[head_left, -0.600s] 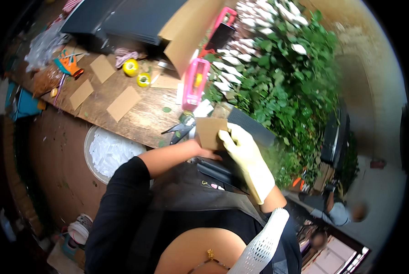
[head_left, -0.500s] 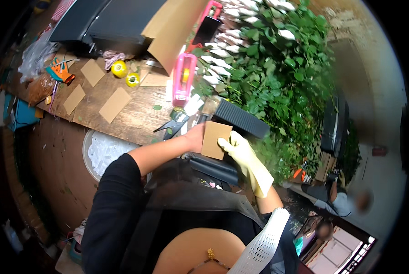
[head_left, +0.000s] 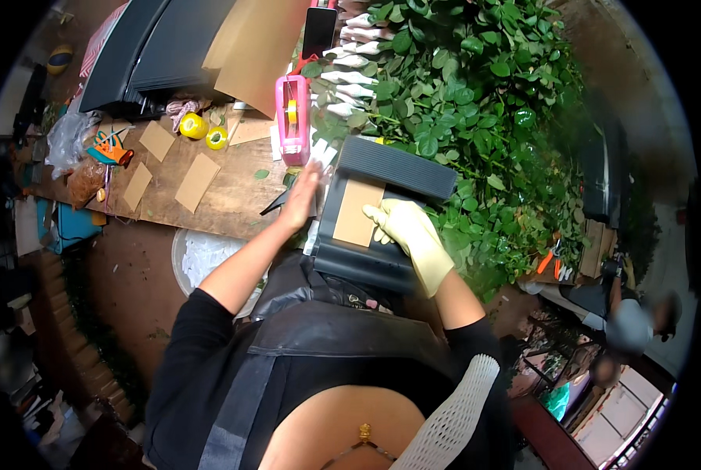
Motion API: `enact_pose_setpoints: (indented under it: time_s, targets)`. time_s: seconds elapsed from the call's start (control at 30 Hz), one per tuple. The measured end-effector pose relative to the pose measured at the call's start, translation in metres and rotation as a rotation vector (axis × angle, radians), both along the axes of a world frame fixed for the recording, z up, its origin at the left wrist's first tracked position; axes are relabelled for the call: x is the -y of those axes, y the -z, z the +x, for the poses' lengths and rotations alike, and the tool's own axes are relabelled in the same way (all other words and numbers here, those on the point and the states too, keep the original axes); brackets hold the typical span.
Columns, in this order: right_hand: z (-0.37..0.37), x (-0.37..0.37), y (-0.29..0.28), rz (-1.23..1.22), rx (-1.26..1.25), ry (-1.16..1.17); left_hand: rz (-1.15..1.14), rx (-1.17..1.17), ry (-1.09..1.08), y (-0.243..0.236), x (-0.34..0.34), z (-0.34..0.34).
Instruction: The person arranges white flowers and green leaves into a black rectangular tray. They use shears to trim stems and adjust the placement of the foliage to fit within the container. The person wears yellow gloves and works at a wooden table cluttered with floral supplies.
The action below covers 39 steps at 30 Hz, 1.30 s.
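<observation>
A tan cardboard piece [head_left: 358, 213] lies flat on a dark sheet [head_left: 331, 227] in front of me, between a ridged black strip [head_left: 397, 168] and a smooth black rolled edge [head_left: 362, 265]. My right hand [head_left: 404, 229], in a pale yellow rubber glove, presses on the cardboard's right side with bent fingers, holding it against the sheet. To the left, my bare left hand [head_left: 302, 200] reaches forward, its fingers stretched out beside small white slips [head_left: 323, 153]. Whether the fingertips touch the slips I cannot tell.
A pink tape dispenser [head_left: 293, 125] stands ahead, near a phone [head_left: 319, 33]. Leafy stems with white-wrapped heads [head_left: 460, 117] fill the right. Cardboard pieces [head_left: 197, 182], yellow tape rolls [head_left: 194, 125] and orange-handled scissors [head_left: 112, 149] lie left. A tub of white pieces [head_left: 205, 254] stands below the table.
My left hand has left the cardboard and moved forward to the white slips. The cardboard, raised between both hands before, now lies on the dark sheet under my right hand. The view has shifted.
</observation>
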State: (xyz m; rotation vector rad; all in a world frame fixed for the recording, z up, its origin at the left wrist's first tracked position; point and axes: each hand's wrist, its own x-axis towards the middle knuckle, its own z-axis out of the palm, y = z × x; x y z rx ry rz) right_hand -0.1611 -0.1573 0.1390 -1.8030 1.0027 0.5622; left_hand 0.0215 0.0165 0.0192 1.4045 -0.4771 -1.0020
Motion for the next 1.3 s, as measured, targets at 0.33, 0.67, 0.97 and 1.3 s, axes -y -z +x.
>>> enact_pose_setpoints:
  time_s: [0.33,0.67,0.97,1.3]
  targets:
    - [0.028,0.002,-0.001,-0.192,-0.236,-0.442,0.453,0.577,0.268,-0.061,-0.005,0.020]
    - [0.015,-0.009,0.035,-0.451,-0.068,-0.535,-0.207,1.290,0.750,-0.065,0.035,-0.006]
    - [-0.045,-0.050,-0.053,-0.347,0.566,-0.581,-0.156,1.324,0.781,-0.080,0.028,-0.014]
    - [-0.018,0.029,-0.124,-0.173,0.686,-0.092,-0.140,1.231,0.687,-0.078,0.023,-0.018]
